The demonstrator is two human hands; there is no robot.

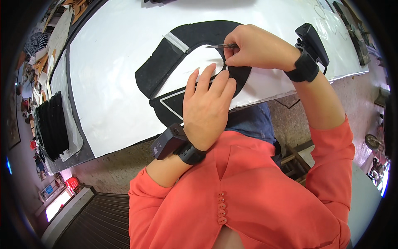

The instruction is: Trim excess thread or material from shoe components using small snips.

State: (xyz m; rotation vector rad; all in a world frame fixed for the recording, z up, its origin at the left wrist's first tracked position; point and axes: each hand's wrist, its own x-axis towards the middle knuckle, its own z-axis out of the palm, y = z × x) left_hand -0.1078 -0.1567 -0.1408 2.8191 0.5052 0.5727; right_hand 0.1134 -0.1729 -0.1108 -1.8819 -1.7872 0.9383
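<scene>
A curved, U-shaped black piece of material [199,33] lies on the white-covered table. Thin white tape [171,108] runs along part of its lower arm, and a wider whitish band [177,42] crosses the upper arm. My left hand [209,99] rests on the lower arm with its fingers spread flat. At the piece's right-hand curve, my right hand [253,47] is closed around a slim pointed metal tool [217,46], its tip towards the left. The tool's exact kind is hidden by the fingers. The right thumb and fingertips meet close to the tape's end, near the inner edge.
The white table covering [107,83] reaches a front edge close to my body. A stack of black pieces [53,126] sits at the left edge. Dark bars [351,35] lie at the far right. A wooden stool [295,164] stands below the table, and a cable [288,104] hangs there.
</scene>
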